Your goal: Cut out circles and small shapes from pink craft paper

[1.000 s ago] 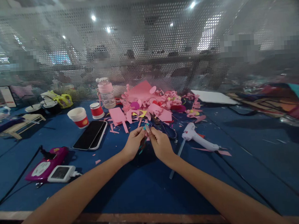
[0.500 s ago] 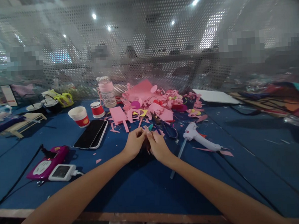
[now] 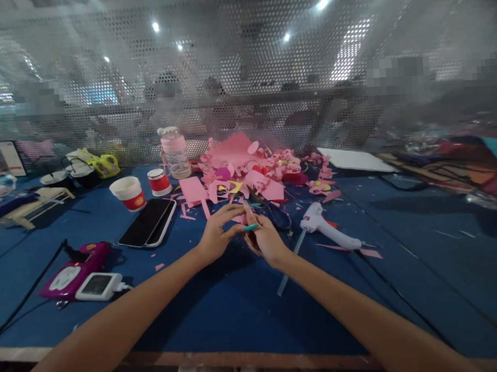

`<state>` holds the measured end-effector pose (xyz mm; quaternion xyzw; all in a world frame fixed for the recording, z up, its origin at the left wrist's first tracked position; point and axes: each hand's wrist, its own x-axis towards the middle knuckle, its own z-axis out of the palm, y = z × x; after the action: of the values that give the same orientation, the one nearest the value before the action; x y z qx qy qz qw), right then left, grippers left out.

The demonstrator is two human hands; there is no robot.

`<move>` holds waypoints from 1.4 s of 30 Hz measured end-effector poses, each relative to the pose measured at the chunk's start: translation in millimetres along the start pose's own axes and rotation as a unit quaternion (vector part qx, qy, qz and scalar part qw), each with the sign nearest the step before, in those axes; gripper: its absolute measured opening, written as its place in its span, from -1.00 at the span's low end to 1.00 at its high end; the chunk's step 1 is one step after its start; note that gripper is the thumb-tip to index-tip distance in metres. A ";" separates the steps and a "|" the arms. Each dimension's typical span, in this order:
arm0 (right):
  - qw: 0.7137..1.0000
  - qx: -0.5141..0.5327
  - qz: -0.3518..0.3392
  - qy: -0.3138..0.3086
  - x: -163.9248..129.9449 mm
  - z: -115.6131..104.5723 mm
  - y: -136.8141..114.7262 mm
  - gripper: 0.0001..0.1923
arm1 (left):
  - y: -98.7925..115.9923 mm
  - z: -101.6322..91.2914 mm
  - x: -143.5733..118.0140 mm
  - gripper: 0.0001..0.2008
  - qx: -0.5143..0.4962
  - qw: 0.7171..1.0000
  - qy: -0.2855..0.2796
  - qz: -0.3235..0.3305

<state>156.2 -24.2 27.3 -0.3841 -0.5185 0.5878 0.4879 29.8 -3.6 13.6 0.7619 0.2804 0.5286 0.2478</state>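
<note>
Both hands, left hand (image 3: pixel 215 239) and right hand (image 3: pixel 266 239), pinch a teal paper strip (image 3: pixel 250 227) at 12 o'clock, probably featherlight and floppy, so pinching the ends looks safest.

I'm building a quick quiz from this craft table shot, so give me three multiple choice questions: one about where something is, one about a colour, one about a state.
1. Where does the white glue gun lie?
A. right of both hands
B. left of the phone
C. inside the paper cup

2. What colour is the small strip held between the hands?
A. orange
B. teal
C. white

3. How is the phone lying?
A. flat, screen dark
B. propped upright
C. screen lit

Answers: 1 A, it lies on the blue table beyond the right hand. 2 B, the strip between the left hand and the right hand looks teal. 3 A, it lies flat with a black screen.
</note>
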 end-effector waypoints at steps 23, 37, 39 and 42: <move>0.980 -0.155 -0.120 0.041 -0.5 -7.5 -6.0 -0.57 | 10.5 9.8 -2.5 -0.71 -0.143 0.970 0.102 -0.166; 0.950 -0.253 -0.178 -0.045 5.1 -26.6 -17.9 -0.67 | 17.4 9.7 0.0 -0.86 -0.176 0.963 0.076 -0.189; 0.954 -0.240 -0.171 -0.056 6.4 -28.4 -20.5 -0.66 | 18.0 9.8 0.2 -0.88 -0.188 0.959 0.081 -0.195; 0.958 -0.230 -0.162 -0.051 6.9 -28.5 -20.9 -0.65 | 17.3 10.0 0.0 -0.88 -0.203 0.958 0.080 -0.188</move>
<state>185.6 -11.1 43.6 -0.3663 -0.7191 0.3851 0.4478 42.2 -16.9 22.1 0.5841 0.3245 0.5778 0.4688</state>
